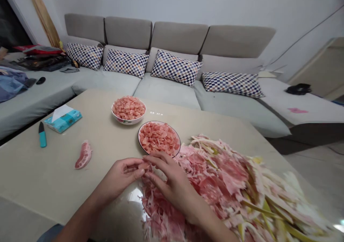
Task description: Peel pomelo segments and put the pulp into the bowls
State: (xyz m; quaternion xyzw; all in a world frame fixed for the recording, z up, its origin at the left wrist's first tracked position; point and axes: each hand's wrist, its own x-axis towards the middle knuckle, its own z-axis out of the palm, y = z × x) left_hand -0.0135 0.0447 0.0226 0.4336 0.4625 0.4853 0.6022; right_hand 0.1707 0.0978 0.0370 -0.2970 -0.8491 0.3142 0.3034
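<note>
My left hand [119,175] and my right hand [172,181] meet above the glass tabletop [53,174], their fingertips pinching a small pink piece of pomelo flesh [143,166] between them. A large heap of peeled pomelo membranes and pale yellow rind [217,184] spreads right of my right hand and under it. Just ahead, a dark-rimmed plate [159,138] holds pink pulp, and its near edge is hidden behind my right hand. Farther back stands a white floral bowl [129,109] filled with pink pulp. A whole pink pomelo segment [83,155] lies alone to the left.
A tissue box [63,118] and a teal utility knife [42,134] lie on the table's left side. Beyond the table's far edge runs a grey sectional sofa [166,91] with checked cushions, and clothes and bags lie on its left end.
</note>
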